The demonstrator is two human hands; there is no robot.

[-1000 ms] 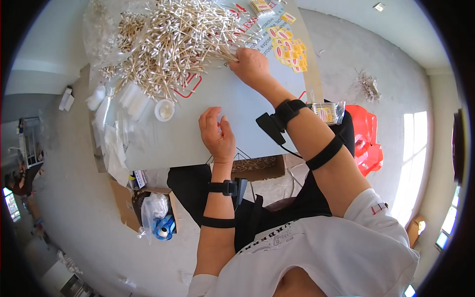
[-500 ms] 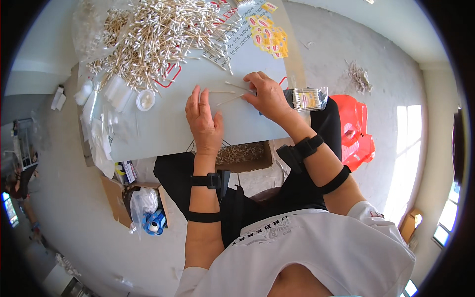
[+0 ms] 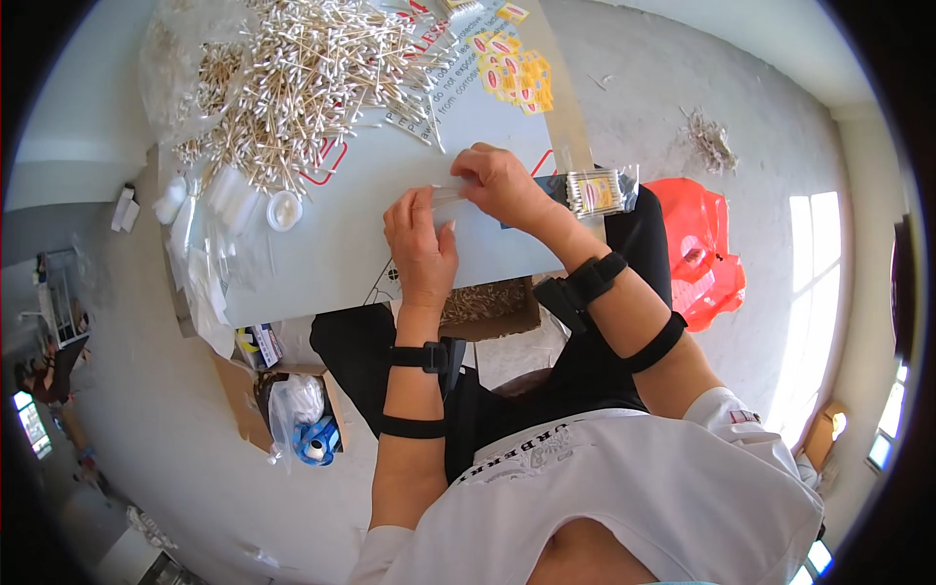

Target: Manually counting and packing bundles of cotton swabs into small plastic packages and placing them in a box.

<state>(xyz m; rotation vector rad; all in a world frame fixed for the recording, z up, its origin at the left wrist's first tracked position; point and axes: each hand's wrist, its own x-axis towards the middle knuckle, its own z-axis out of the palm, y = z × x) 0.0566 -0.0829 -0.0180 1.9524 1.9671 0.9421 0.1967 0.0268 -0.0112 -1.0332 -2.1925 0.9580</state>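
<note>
My right hand is closed in a pinch on a few cotton swabs just above the grey tabletop. Their other ends reach the fingertips of my left hand, which is open, its thumb held apart from the fingers. To the far left lies a big heap of loose cotton swabs. Beside my right wrist, a clear packet of cotton swabs with a yellow label sits at the table's right edge.
Yellow labels lie at the far right of the table. A small round white tub and clear plastic bags are at the left. Below stand open cardboard boxes. A red plastic bag is on the right.
My hands have come closer together. The swabs, spread apart before, now lie side by side between them, and my left fingertips have reached their ends.
</note>
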